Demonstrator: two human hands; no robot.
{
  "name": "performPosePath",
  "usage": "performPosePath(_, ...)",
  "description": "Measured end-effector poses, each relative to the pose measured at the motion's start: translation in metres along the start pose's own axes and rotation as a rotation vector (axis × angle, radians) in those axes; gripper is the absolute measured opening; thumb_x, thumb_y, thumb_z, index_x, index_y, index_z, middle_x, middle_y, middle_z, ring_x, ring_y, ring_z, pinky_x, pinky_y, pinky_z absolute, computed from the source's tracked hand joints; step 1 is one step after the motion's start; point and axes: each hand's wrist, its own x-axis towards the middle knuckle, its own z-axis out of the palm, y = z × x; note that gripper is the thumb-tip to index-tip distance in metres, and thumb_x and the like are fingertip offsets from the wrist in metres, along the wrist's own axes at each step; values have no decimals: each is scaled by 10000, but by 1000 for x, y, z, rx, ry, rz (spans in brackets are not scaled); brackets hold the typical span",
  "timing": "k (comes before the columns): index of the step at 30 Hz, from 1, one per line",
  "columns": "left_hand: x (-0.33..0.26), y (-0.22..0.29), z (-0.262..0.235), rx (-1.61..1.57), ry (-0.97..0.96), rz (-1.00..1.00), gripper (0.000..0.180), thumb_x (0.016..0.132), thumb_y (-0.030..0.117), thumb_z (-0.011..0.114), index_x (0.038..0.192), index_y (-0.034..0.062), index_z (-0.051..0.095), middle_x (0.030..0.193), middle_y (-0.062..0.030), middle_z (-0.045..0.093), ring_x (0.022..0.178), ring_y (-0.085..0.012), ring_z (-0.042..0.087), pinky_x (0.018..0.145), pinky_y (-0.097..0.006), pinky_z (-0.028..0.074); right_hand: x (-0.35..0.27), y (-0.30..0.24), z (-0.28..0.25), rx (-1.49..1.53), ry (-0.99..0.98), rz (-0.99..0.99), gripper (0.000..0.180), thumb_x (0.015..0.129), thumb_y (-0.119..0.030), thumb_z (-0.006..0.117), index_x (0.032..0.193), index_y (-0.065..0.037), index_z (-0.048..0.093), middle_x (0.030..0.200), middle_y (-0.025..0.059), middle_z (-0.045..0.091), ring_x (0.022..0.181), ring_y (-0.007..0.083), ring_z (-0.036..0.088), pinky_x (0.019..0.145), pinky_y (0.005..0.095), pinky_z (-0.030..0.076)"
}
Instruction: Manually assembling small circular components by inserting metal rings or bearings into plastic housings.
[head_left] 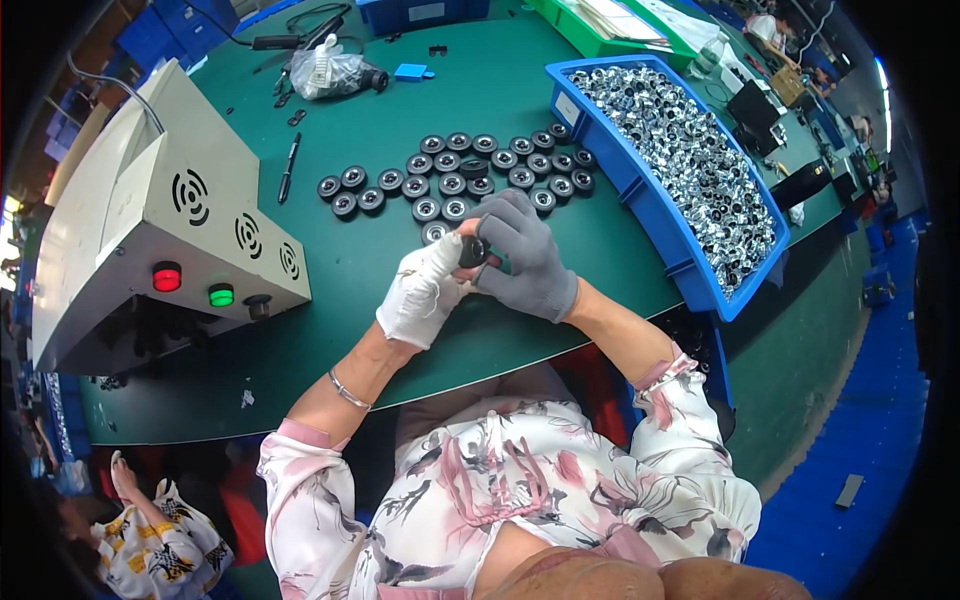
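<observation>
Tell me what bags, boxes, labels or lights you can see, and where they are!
Clear plastic bag: crumpled, far left of the green table.
Blue bin: long, at the right, full of shiny silver parts.
White label: small rectangle on the bin's near end.
Green tray: at the far edge, holding papers.
Red light and green light: round, on the grey machine's front.

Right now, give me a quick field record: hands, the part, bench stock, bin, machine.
left hand: white glove, gripping the small black round part
right hand: grey glove, fingers on the same part
bench stock: black round parts in rows on the green table, beyond the hands
bin: blue bin of shiny metal pieces, at right
machine: grey box at left, red and green buttons
</observation>
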Motion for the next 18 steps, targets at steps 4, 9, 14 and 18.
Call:
performPosePath(4, 0, -1, 0, 116, -46, 75, 399, 1033, 302, 605, 1277, -14, 615, 1134, -69, 661, 1067, -160, 638, 957, -341, 498, -2, 0, 1, -15, -4, -9, 466, 676, -142, 833, 1096, -29, 667, 1026, 110, 623, 978, 305, 573, 825, 394, 484)
performPosePath(9, 2, 1, -12, 157, -59, 7, 404, 1036, 313, 598, 1266, -19, 608, 1164, -70, 643, 1051, -172, 637, 971, -361, 494, -1, -6, 3, 112, 68, 95, 457, 693, -95, 816, 1126, -36, 681, 1075, 132, 616, 996, 302, 579, 828, 383, 497)
performPosePath(14, 1, 5, 6, -109, -29, 24, 384, 1045, 323, 579, 1270, 13, 589, 1197, -74, 642, 1040, -163, 640, 921, -346, 505, -6, -4, -1, 224, -34, 252, 406, 805, -144, 779, 1191, -58, 690, 1162, 125, 580, 1065, 257, 582, 907, 350, 493)
performPosePath(18, 4, -1, -9, -23, -6, 93, 353, 1037, 314, 599, 1247, 31, 611, 1152, -62, 662, 994, -148, 644, 884, -330, 515, -5, -1, -1, 414, -67, 310, 403, 911, -224, 683, 1259, -23, 646, 1190, 96, 555, 1077, 190, 578, 960, 318, 463)
